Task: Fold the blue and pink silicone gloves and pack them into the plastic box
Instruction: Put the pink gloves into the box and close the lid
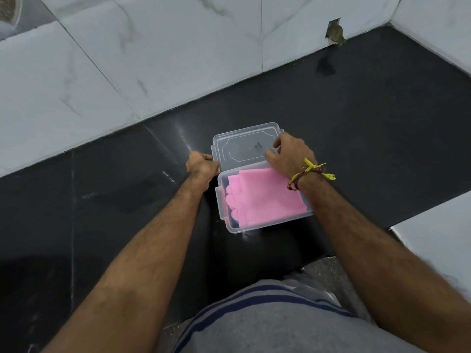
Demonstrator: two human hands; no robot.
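A clear plastic box (230, 226) stands on the dark countertop in the middle of the head view. A folded pink glove (267, 197) fills its top. A sliver of the blue glove (235, 222) shows under it at the box's near left corner. The clear lid (242, 149) lies partly over the box's far edge. My left hand (201, 166) grips the lid's left edge. My right hand (288, 154), with a yellow thread band on the wrist, curls over the lid's right side and pinches it.
The black stone countertop (114, 187) runs from left to right. White marble wall tiles (127, 59) rise behind it, with a chipped hole (335, 34) at the far right. A white ledge (438, 233) sits at the right. My grey striped shirt fills the bottom.
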